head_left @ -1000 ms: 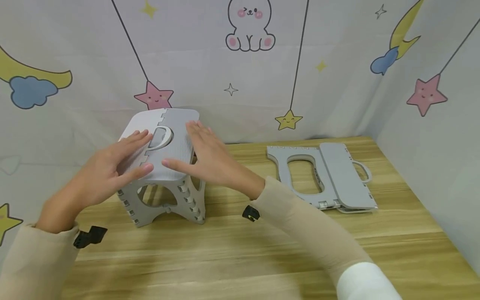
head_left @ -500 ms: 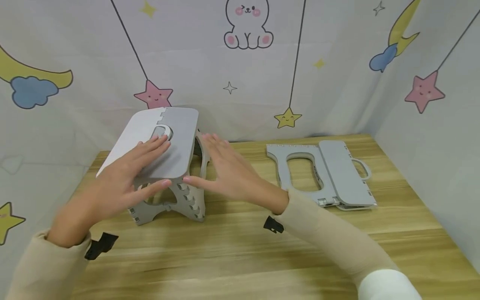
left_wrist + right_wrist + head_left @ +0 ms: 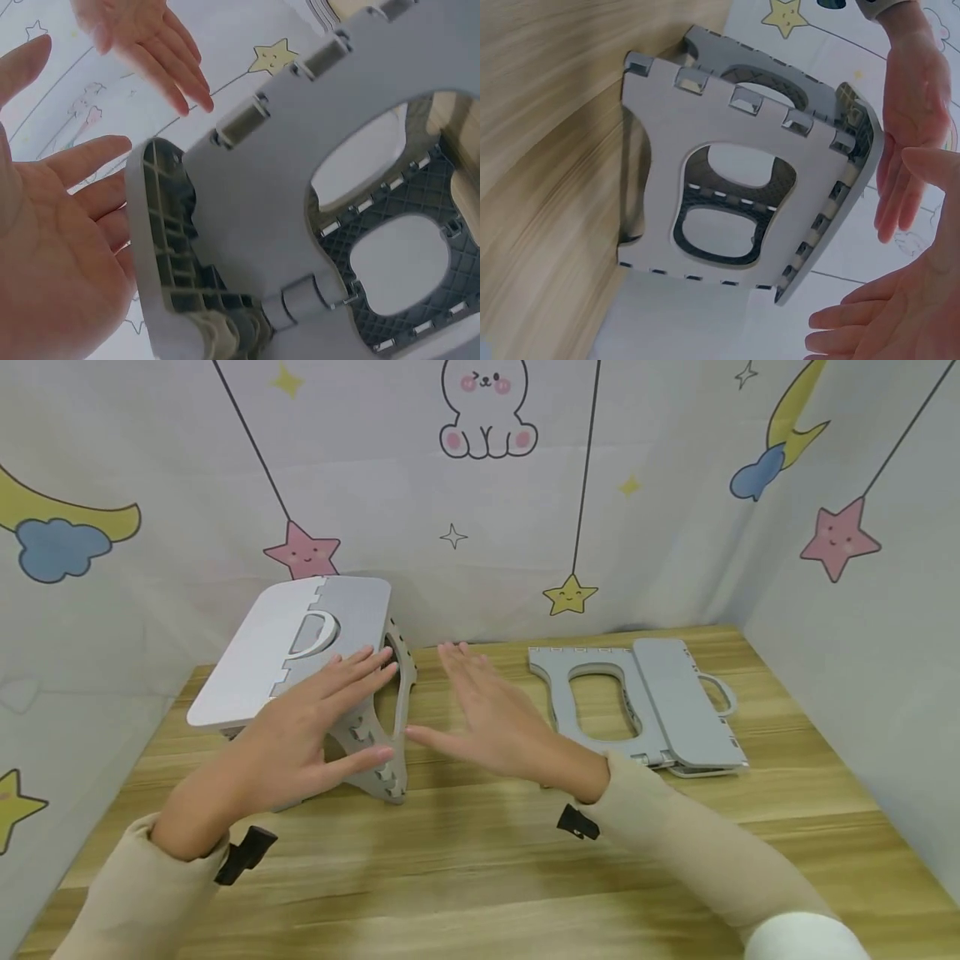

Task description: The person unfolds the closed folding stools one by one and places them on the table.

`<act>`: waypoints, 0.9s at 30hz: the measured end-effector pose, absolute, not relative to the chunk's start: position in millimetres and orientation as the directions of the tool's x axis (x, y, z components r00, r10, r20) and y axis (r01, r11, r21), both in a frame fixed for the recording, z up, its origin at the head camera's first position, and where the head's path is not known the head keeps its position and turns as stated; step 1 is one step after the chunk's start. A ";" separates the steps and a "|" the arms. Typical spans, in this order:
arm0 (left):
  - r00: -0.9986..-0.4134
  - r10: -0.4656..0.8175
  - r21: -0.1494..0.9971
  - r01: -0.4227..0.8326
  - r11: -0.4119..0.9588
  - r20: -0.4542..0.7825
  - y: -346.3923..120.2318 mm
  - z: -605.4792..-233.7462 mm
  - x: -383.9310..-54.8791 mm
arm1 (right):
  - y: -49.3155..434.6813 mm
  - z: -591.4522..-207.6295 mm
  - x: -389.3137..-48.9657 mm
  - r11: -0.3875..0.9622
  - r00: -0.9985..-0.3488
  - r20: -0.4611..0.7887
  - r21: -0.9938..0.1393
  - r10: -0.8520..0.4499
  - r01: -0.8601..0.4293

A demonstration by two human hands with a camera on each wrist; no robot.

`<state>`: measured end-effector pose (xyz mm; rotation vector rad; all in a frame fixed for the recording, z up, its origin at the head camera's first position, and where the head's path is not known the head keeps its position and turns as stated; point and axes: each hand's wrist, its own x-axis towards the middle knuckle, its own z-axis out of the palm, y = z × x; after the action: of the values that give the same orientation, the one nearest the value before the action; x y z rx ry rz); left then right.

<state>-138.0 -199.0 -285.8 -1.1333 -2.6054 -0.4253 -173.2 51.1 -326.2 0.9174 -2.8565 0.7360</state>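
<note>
An unfolded grey folding step stool (image 3: 352, 602) stands upright at the left of the table, its top flat and its white handle (image 3: 322, 635) lying in the middle. My left hand (image 3: 300, 727) is over the stool's front right part in the head view, fingers straight, holding nothing. In the left wrist view its fingertips come right at the edge of the stool top (image 3: 146, 262). Just right of the stool hovers my right hand (image 3: 495, 722), fingers extended and thumb apart, nothing in it. The right wrist view shows both palms beside the stool's side panel (image 3: 667, 112).
A second grey step stool (image 3: 678, 702) lies folded flat on the right side of the wooden table (image 3: 465, 868), its handle loop (image 3: 722, 693) pointing right. Behind the table hangs a white curtain (image 3: 390, 468) printed with stars, moons and an animal.
Both hands have slid rightward off the stool's top, the right one now past its side. The stool's handle and left half of the top have come into view. The folded stool stays put.
</note>
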 end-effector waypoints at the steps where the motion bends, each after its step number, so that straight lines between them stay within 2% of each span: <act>1: -0.652 0.668 0.163 0.748 0.643 0.358 -196.8 -286.5 -138.2 | 54.4 -327.5 -173.1 0.713 -0.826 0.188 -0.428 -0.531 -0.555; 9: -0.599 0.717 0.228 0.800 0.555 0.355 -176.6 -293.8 -139.6 | 80.2 -334.8 -174.8 0.740 -0.848 0.198 -0.419 -0.491 -0.526; 17: -0.568 0.765 0.196 0.823 0.533 0.304 -154.9 -304.8 -136.8 | 107.9 -344.1 -183.0 0.761 -0.868 0.186 -0.421 -0.460 -0.494; 27: -0.597 0.778 0.220 0.800 0.558 0.198 -135.6 -329.4 -141.8 | 142.7 -350.5 -188.8 0.811 -0.911 0.171 -0.417 -0.374 -0.411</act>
<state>-141.8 -135.6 -329.4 -1.3714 -2.7031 -0.4427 -188.8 142.7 -350.5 0.6331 -2.9117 0.6982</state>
